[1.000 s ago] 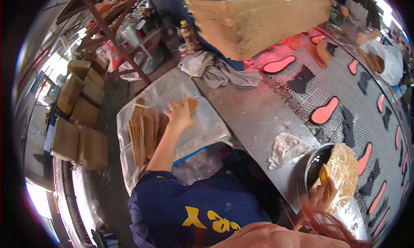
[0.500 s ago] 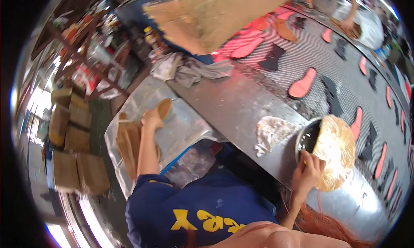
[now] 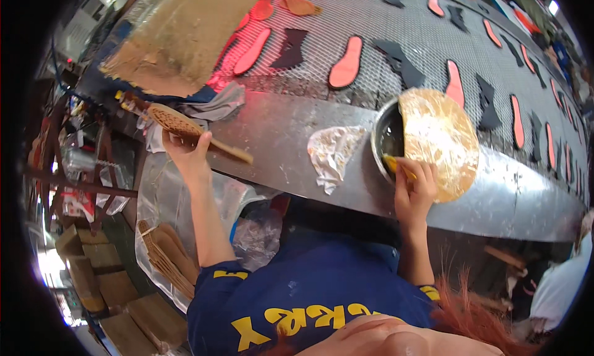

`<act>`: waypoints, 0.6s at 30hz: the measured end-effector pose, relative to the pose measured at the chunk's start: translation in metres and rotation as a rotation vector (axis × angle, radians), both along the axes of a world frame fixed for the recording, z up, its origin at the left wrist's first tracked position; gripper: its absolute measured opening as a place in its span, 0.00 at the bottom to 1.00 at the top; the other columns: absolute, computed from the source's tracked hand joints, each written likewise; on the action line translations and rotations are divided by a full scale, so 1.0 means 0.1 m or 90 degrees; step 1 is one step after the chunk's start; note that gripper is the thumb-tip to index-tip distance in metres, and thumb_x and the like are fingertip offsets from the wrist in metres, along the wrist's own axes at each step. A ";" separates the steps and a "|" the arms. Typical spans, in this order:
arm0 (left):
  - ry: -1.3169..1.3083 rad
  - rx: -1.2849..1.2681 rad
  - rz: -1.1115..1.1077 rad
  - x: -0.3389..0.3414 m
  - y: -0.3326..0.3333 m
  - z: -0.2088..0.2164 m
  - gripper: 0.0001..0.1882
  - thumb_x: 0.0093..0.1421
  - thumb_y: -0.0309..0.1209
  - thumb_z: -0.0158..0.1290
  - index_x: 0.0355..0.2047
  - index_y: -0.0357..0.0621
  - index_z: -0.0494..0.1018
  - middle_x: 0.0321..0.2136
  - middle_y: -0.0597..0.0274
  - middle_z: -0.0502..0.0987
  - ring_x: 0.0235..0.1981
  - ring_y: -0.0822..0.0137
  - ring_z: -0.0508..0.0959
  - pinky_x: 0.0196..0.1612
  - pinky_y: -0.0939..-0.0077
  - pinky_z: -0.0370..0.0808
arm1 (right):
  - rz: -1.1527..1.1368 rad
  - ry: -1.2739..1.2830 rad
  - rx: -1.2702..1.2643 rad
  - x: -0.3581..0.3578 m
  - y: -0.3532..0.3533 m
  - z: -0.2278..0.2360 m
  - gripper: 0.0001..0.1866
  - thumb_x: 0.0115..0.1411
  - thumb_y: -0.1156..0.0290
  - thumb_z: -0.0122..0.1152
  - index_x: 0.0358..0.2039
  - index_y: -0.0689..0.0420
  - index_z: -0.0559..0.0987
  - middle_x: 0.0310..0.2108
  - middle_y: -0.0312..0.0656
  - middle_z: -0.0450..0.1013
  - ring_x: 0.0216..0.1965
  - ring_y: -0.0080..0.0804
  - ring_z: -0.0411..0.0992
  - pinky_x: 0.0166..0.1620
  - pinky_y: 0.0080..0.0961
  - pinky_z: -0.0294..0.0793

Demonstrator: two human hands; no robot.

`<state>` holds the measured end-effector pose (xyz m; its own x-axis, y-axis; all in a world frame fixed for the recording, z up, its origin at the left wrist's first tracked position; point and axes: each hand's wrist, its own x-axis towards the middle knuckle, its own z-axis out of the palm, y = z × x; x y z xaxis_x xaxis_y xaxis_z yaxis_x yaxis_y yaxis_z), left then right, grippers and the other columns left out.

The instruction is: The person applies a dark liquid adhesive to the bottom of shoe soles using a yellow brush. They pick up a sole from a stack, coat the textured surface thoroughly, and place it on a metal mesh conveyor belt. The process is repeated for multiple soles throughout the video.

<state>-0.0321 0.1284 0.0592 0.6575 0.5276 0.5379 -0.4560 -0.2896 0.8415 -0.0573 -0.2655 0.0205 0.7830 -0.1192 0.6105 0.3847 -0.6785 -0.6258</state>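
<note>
My left hand (image 3: 189,161) grips a tan shoe insole (image 3: 176,122), raised and tilted beside the metal work surface (image 3: 272,133); the face turned up is speckled with dark dots. My right hand (image 3: 416,186) is closed around a small yellow tool (image 3: 391,163) at the near side of a metal pot (image 3: 375,139); its lower end is hidden. Dark contents show inside the pot. A round tan lid wrapped in clear film (image 3: 440,139) covers the pot's right part. Several more tan insoles (image 3: 167,257) lie on a plastic-covered surface (image 3: 158,189) beside my left forearm.
Beyond the metal surface runs a mesh conveyor (image 3: 334,34) carrying pink insoles (image 3: 345,62) and black cut pieces (image 3: 399,62). A stained white cloth (image 3: 334,151) lies left of the pot. A tan board (image 3: 179,40) stands at the far left, above a grey rag (image 3: 216,102). Cardboard boxes (image 3: 127,322) sit lower left.
My left hand has picked up an insole from the plastic-covered surface and lifted it forward. The view has turned to the right. My right hand stays at the pot, its yellow tool now showing more.
</note>
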 end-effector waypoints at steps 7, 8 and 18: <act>0.161 -0.006 -0.040 0.19 -0.87 -0.61 0.16 0.55 0.26 0.60 0.41 0.31 0.71 0.37 0.60 0.76 0.38 0.70 0.74 0.46 0.73 0.70 | -0.036 0.033 -0.001 -0.02 -0.02 0.03 0.08 0.49 0.82 0.60 0.31 0.57 0.79 0.26 0.40 0.73 0.31 0.39 0.65 0.36 0.31 0.65; 0.185 -0.024 -0.075 0.18 -0.99 -0.65 0.11 0.57 0.28 0.58 0.36 0.31 0.75 0.33 0.61 0.78 0.35 0.71 0.75 0.45 0.74 0.70 | -0.037 0.033 0.034 -0.02 -0.01 0.03 0.08 0.49 0.81 0.60 0.31 0.57 0.79 0.27 0.40 0.73 0.32 0.39 0.65 0.36 0.30 0.65; 0.206 -0.382 -0.465 0.04 -1.54 -0.38 0.20 0.67 0.38 0.36 0.42 0.31 0.69 0.35 0.45 0.77 0.33 0.57 0.79 0.35 0.67 0.78 | 0.098 0.221 0.640 -0.03 -0.04 0.03 0.08 0.62 0.75 0.53 0.42 0.60 0.72 0.32 0.36 0.71 0.27 0.20 0.69 0.30 0.13 0.68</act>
<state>-0.0277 -0.0251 0.0214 0.9967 0.0613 0.0524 -0.0756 0.4843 0.8716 -0.0601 -0.2697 0.0233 0.9442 -0.3281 0.0289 0.1160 0.2491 -0.9615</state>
